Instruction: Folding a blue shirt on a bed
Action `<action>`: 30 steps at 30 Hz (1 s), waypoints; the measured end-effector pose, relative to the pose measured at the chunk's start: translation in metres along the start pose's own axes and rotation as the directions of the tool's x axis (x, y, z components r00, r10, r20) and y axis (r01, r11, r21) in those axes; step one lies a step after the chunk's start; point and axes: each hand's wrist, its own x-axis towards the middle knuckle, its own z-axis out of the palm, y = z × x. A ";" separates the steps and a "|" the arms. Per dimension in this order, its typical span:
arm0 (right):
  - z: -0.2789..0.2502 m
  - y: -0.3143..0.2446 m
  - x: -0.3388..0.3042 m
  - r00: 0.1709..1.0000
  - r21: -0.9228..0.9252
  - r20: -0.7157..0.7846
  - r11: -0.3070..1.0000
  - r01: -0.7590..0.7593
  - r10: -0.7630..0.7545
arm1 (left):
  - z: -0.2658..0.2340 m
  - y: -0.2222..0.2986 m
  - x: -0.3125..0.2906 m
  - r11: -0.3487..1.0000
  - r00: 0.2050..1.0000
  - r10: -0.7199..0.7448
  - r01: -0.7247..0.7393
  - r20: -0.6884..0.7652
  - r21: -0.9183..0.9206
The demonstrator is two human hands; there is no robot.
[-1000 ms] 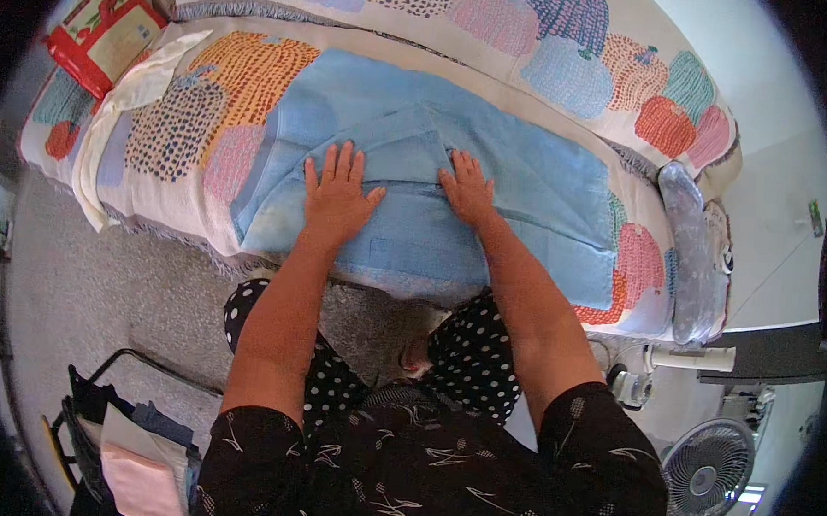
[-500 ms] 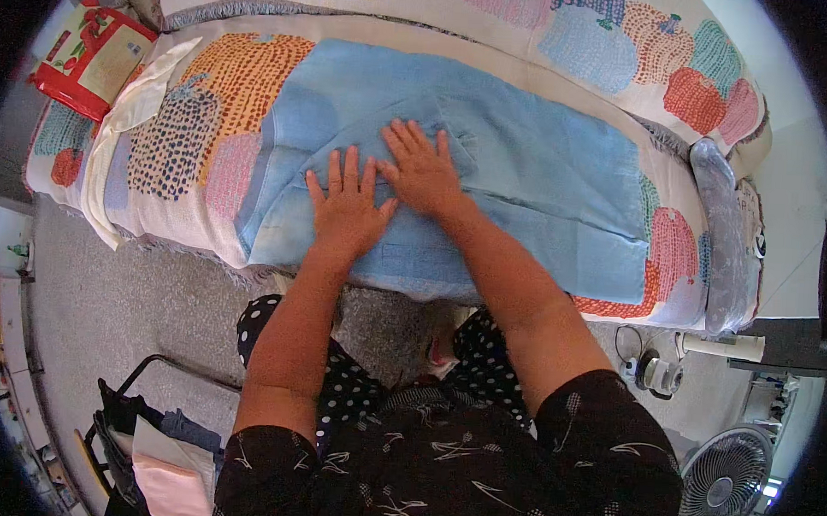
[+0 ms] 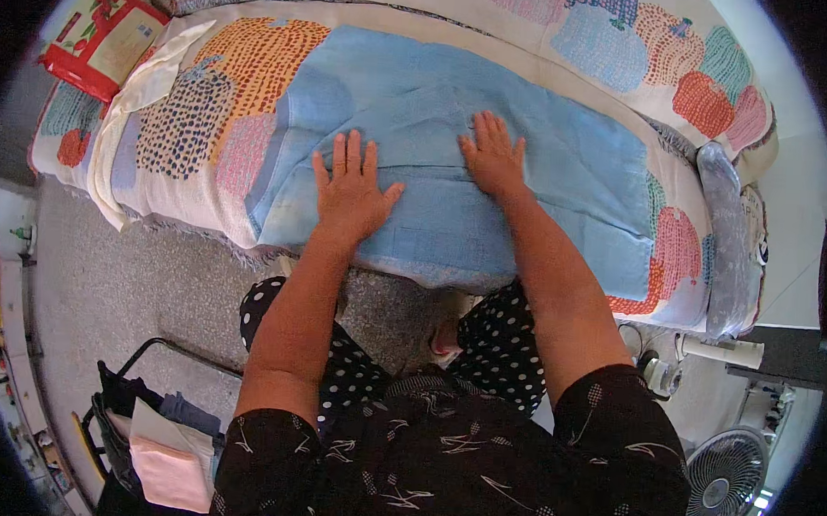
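Observation:
A light blue cloth [image 3: 421, 83], creased in places and seemingly a folded garment or sheet, lies spread over the patterned seat cover [image 3: 284, 54]. My left hand [image 3: 354, 191] rests flat on its left part, fingers spread and pointing away from me. On the middle of the cloth lies my right hand [image 3: 495, 155], palm down with its fingers stretched out. Neither hand holds anything. Wrinkles run across the fabric between the hands and to the right of them.
A red and cream package [image 3: 105, 42] sits at the far left, beside a cream strip of cloth [image 3: 123, 144]. Folded clothes [image 3: 172, 464] are stacked on a dark-framed chair at lower left. A fan [image 3: 722, 484] stands at lower right. A grey cushion [image 3: 719, 239] leans at the right end.
My right hand has slid to the right, away from the left hand, which has shifted only slightly. The cloth under them lies a little differently creased.

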 end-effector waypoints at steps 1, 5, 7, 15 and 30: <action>-0.001 0.010 -0.006 0.999 0.015 0.010 0.999 -0.049 0.049 | -0.003 0.000 -0.001 0.999 0.999 -0.037 0.037 0.021 0.030; -0.015 0.035 -0.030 0.989 0.002 0.064 0.991 -0.135 0.135 | -0.001 -0.014 -0.003 0.996 0.996 -0.092 0.092 0.009 0.018; -0.026 0.045 -0.039 0.965 -0.045 0.157 0.978 -0.205 0.210 | 0.004 -0.016 -0.002 0.998 0.998 -0.065 0.065 -0.011 0.002; -0.041 -0.037 -0.090 0.910 0.046 -0.350 0.966 0.256 -0.225 | -0.012 0.008 -0.016 0.996 0.987 0.082 -0.086 -0.140 -0.025; -0.001 -0.019 -0.047 0.990 0.057 -0.119 0.996 -0.068 0.074 | -0.017 0.009 -0.012 0.976 0.962 0.217 -0.218 0.163 -0.012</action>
